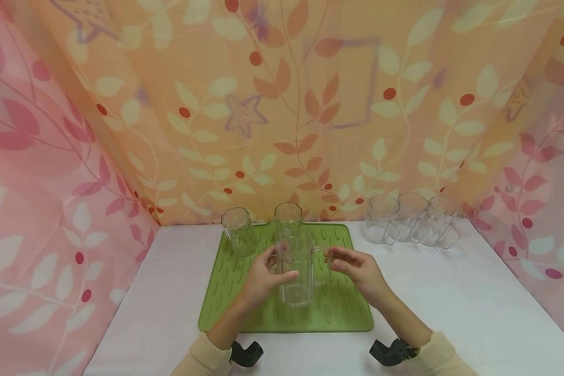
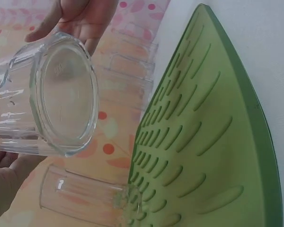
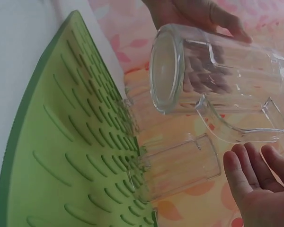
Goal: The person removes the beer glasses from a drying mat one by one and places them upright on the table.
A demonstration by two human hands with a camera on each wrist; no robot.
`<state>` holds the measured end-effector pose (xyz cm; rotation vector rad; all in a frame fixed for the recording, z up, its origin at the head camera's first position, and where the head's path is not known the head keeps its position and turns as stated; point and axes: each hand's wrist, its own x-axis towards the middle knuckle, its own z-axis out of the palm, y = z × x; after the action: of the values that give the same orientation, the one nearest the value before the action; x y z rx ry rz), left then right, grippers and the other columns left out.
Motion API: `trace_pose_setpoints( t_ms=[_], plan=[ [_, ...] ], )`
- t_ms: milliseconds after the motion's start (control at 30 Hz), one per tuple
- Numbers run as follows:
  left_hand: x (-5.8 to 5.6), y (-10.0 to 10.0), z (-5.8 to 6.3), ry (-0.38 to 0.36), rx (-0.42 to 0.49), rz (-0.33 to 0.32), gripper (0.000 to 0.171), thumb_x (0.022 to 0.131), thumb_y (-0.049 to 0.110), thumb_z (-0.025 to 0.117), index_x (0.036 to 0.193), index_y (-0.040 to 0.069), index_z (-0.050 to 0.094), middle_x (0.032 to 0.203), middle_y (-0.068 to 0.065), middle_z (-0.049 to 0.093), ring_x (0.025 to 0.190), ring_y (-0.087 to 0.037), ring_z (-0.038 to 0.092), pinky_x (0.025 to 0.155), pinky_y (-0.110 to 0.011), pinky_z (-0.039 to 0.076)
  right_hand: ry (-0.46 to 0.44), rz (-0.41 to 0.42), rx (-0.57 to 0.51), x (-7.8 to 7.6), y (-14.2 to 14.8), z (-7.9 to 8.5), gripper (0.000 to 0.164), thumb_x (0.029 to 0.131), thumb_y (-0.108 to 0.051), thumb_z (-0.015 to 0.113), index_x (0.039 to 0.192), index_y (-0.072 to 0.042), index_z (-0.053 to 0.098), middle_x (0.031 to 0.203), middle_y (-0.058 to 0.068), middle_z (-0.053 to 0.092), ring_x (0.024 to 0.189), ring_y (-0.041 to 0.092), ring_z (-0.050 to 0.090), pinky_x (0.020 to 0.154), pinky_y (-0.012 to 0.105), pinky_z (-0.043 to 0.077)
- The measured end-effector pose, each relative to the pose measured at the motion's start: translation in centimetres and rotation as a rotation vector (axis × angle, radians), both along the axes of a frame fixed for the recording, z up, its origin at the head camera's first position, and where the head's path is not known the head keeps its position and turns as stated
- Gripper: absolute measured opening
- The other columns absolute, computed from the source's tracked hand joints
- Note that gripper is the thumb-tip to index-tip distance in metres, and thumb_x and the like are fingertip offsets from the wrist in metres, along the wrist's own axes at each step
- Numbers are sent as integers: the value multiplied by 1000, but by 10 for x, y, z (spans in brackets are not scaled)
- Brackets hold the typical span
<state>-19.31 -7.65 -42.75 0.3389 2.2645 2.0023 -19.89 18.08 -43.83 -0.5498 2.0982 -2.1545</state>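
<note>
One glass mug (image 1: 300, 287) between the two hands (image 1: 263, 278) (image 1: 363, 272)

Mat (image 1: 345, 316), lower centre: green, patterned with short raised ridges. Foremost mug (image 1: 295, 292), on mat's axis: clear, colourless. Mug row (image 1: 378, 230), right: likewise. Back cloth (image 1: 207, 57), top: orange-yellow; cream and rust leaves, red dots, purple star outline. Side cloth (image 1: 23, 177), left: pink; white and magenta leaves. Table (image 1: 470, 313): white. Sleeves (image 1: 207, 356): cream.
</note>
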Motion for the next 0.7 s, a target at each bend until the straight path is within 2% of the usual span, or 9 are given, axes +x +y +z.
trace_pose_setpoints(
  t_ms=[67, 233, 400, 500, 633, 700],
  plan=[
    [1, 1, -1, 34, -8, 5, 80, 79, 17, 80, 146, 4, 39, 140, -19, 53, 129, -34, 53, 97, -40, 55, -5, 27, -58, -1, 0, -1, 47, 97, -10, 58, 131, 21, 45, 112, -12, 70, 107, 2, 66, 90, 19, 55],
    [2, 2, -4, 103, 3, -33, 77, 79, 12, 80, 144, 4, 40, 142, -20, 49, 131, -35, 50, 106, -45, 47, -17, 80, -160, -3, -1, -4, 42, 98, -9, 57, 130, 17, 50, 111, -8, 72, 105, 6, 69, 90, 22, 56],
    [3, 4, -7, 103, -9, -36, 79, 78, 11, 81, 145, 8, 40, 144, -14, 48, 134, -31, 47, 108, -46, 45, 0, 120, -178, -2, -2, -5, 42, 97, -5, 57, 127, 21, 48, 109, -6, 73, 103, 8, 70, 91, 23, 56],
    [2, 5, -7, 116, 1, -47, 80, 77, 11, 82, 145, 8, 40, 146, -15, 46, 135, -30, 46, 109, -43, 45, 17, 110, -167, -3, -3, -4, 38, 96, -3, 58, 124, 20, 52, 106, -5, 74, 100, 9, 71, 90, 22, 57],
    [3, 5, -8, 135, 15, -70, 80, 75, 7, 82, 144, 8, 41, 146, -19, 45, 134, -29, 47, 108, -37, 46, 26, 91, -145, -3, -2, -5, 25, 94, 0, 58, 118, 4, 66, 101, -6, 75, 96, 8, 71, 86, 23, 58],
    [3, 5, -9, 140, 17, -82, 79, 75, 6, 82, 143, 7, 41, 146, -19, 45, 133, -30, 48, 108, -35, 47, 30, 88, -130, -3, -2, -6, 24, 94, 1, 58, 114, -4, 70, 100, -6, 75, 94, 8, 72, 85, 24, 59]
  ],
)
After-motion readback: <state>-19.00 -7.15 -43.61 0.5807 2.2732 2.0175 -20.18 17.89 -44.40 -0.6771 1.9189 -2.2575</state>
